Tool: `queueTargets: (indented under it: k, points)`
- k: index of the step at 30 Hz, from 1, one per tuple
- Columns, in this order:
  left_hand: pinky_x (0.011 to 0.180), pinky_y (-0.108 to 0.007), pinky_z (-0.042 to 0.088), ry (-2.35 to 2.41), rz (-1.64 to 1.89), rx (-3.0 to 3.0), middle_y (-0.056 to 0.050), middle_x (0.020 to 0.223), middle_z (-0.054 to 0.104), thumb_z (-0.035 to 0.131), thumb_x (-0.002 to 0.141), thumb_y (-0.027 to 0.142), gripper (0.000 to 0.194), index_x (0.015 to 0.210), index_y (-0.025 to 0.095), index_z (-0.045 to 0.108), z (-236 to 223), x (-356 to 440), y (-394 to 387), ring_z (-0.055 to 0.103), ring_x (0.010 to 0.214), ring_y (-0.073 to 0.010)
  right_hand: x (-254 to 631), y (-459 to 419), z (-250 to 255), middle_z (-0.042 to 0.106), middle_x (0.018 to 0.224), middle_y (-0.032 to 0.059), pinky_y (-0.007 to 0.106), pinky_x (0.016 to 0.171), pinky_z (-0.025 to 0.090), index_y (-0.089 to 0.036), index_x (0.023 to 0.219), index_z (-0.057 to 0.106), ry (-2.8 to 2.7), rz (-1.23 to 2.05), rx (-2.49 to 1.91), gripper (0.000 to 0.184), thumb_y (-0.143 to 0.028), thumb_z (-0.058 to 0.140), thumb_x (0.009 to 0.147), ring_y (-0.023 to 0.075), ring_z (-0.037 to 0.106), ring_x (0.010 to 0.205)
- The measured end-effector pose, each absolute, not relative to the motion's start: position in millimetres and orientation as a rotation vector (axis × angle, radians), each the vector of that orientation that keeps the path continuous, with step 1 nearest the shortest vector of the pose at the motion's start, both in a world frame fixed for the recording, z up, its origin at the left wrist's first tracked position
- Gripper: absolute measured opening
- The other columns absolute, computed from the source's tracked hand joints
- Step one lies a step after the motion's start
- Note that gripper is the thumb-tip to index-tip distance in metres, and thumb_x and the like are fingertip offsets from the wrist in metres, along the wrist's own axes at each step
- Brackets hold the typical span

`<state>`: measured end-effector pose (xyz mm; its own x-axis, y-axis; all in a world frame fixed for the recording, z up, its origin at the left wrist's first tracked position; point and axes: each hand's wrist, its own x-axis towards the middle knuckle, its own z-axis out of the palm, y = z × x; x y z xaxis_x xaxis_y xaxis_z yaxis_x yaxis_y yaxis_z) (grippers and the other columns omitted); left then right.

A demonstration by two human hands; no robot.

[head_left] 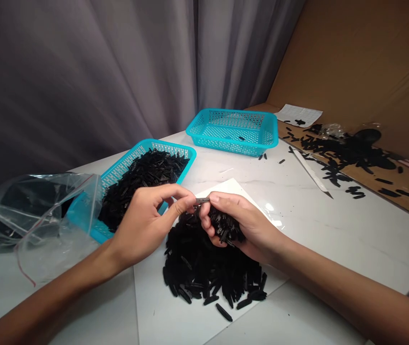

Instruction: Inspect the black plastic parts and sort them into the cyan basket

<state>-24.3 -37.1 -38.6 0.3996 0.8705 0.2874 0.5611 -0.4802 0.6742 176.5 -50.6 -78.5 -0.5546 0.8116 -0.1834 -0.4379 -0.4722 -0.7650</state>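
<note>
My left hand (147, 225) pinches a slim grey piece (202, 200) between thumb and fingertips. My right hand (235, 225) holds a bunch of small black elongated pieces (222, 225) against its fingers, and its thumb reaches the grey piece's far end. Below both hands, a heap of similar black pieces (211, 270) lies on a white sheet (229, 188). Just beyond my left hand, a teal plastic basket (147, 160) is full of black pieces. Its near corner is hidden behind a clear zip bag (39, 215).
A second teal basket (232, 132) holds one black piece. Further right, black pieces lie scattered on a brown cardboard sheet (402, 191), beside a white-handled blade (310, 172) and a printed paper (300, 115). A grey curtain (82, 72) hangs behind the white table (344, 235).
</note>
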Motion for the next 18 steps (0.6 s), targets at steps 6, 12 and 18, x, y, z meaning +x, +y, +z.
queueTargets:
  k: [6, 12, 18]
  points:
    - [0.082, -0.033, 0.046, 1.764, 0.945, 2.877, -0.001, 0.101, 0.073, 0.06, 0.097, 0.035, 0.023, 0.113, 0.022, 0.071, -30, -62, -13, 0.064, 0.098, -0.023, 176, -50, -78, 0.06, 0.073, 0.0022, 0.016, 0.048, 0.042, -0.013, 0.087, 0.074, -0.796, 2.055, -0.778, 0.03, -0.041, 0.066, 0.094, 0.009, 0.054, 0.062]
    - [0.079, -0.034, 0.053, 0.964, 0.96, 2.928, -0.005, 0.096, 0.073, 0.07, 0.092, 0.023, 0.011, 0.102, 0.017, 0.071, -40, -30, -33, 0.067, 0.089, -0.0199, 172, -52, -82, 0.062, 0.068, 0.0025, 0.017, 0.046, 0.044, -0.012, 0.08, 0.073, -0.806, 2.072, -0.806, 0.039, -0.049, 0.068, 0.091, 0.0088, 0.054, 0.056]
    - [0.074, -0.037, 0.053, 0.802, 1.089, 2.886, -0.008, 0.091, 0.074, 0.071, 0.088, 0.009, 0.009, 0.097, 0.011, 0.072, -54, -16, -40, 0.066, 0.084, -0.0204, 168, -53, -84, 0.062, 0.061, 0.0019, 0.017, 0.046, 0.044, -0.014, 0.069, 0.066, -0.861, 2.051, -0.833, 0.046, -0.056, 0.071, 0.087, 0.0087, 0.053, 0.051]
